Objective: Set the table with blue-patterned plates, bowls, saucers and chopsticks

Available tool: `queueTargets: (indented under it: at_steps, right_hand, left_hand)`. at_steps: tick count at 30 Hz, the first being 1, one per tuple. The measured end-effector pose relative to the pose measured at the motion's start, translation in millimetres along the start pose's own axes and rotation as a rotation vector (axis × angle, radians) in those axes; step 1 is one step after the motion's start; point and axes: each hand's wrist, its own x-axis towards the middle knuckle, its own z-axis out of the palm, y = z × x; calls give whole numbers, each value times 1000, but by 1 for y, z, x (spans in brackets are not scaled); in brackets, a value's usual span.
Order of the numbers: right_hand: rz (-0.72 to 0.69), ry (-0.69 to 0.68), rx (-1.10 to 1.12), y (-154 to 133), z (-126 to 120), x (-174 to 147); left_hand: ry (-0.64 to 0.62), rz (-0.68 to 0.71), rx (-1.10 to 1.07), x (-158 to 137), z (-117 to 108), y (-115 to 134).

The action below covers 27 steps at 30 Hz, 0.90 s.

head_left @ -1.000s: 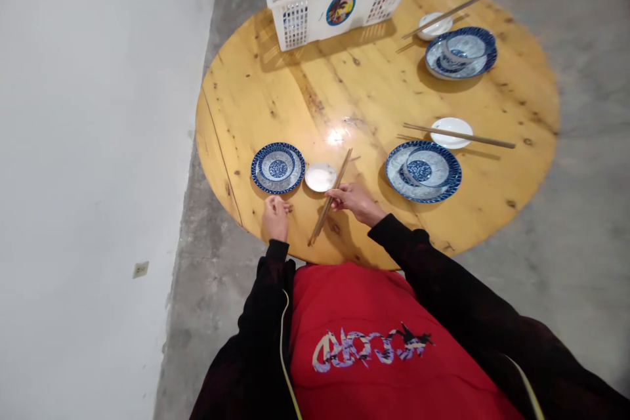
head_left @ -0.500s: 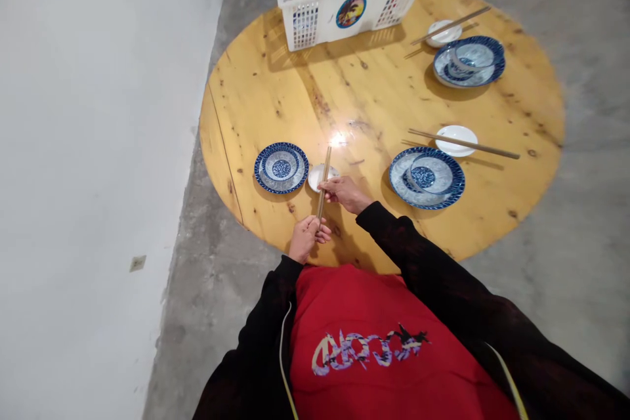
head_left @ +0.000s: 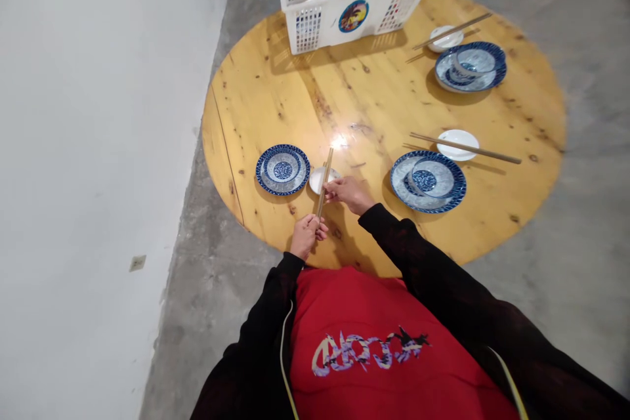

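Note:
Both my hands grip a pair of wooden chopsticks (head_left: 327, 165) over the near edge of the round table. My left hand (head_left: 307, 235) is closed around their lower end. Farther up, my right hand (head_left: 348, 193) pinches them near the middle. Partly covered by the chopsticks and my right fingers is a small white dish (head_left: 317, 178). Just left of it sits a blue-patterned plate (head_left: 260, 182) with a bowl (head_left: 282, 170) on it.
A white plastic crate (head_left: 325, 27) stands at the table's far side. To the right are two blue-patterned plates (head_left: 427, 205) with bowls on them, each beside a white dish (head_left: 457, 138) with chopsticks (head_left: 485, 152) across it. The wooden table (head_left: 256, 98) stands near a white wall (head_left: 98, 111).
The chopsticks' tips now sit slightly apart, where they were closer together. Both hands keep their hold and have barely moved. The whole view has shifted slightly.

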Motion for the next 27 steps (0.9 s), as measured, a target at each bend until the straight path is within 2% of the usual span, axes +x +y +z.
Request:
queueTargets:
  at_steps: [4,8,14,21,27]
  right_hand:
    - [-63,77,-84,-2,-10,5]
    - [-97,86,-133,-5,-17,11]
    - [-113,91,-204,-3,-13,16]
    - [-92,101,-168,2,-11,14]
    - [-91,112,-156,-1,-9,13]
  left_hand:
    - [26,-2,-11,7,2,0]
    - [36,-7,-26,12,4,0]
    - [40,-23,-32,16,4,-2]
    - [55,-63,-39,18,5,-4]
    - [49,-36,-21,22,6,-4]
